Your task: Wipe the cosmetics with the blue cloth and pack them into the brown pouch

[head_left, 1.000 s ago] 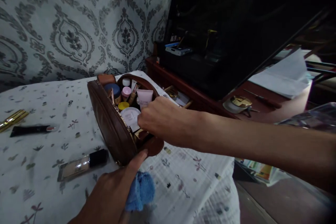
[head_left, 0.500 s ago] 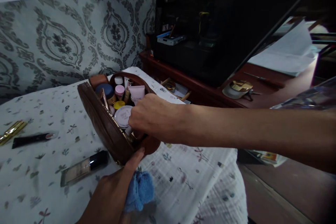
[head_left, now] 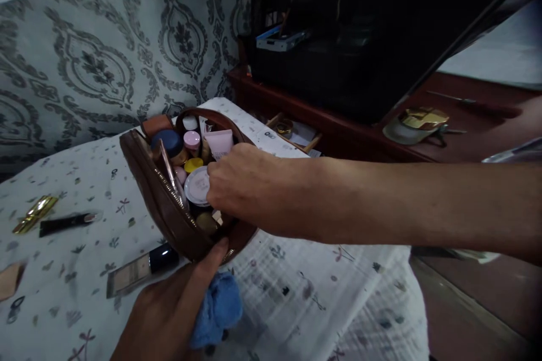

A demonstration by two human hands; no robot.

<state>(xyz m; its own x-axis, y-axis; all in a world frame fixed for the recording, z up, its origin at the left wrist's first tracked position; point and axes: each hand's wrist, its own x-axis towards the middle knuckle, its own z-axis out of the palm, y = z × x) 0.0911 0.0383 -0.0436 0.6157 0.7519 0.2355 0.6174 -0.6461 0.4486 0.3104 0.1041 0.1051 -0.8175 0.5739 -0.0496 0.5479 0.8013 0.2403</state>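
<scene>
Printed cloth (head_left: 326, 287) bears 1 bag (head_left: 163, 211), right hand (head_left: 241, 189) inside.

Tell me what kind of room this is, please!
It looks like a room in somebody's home, maybe a bedroom. There's a fancy patterned wall, a big dark screen, and a brown bag of little jars on a printed cloth.

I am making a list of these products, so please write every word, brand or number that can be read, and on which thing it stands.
No text can be read clearly.
Pink tube: lettering, too blurred to read.
Round white lid: print, too small and blurred.
Bottle with black cap: no legible lettering.
</scene>
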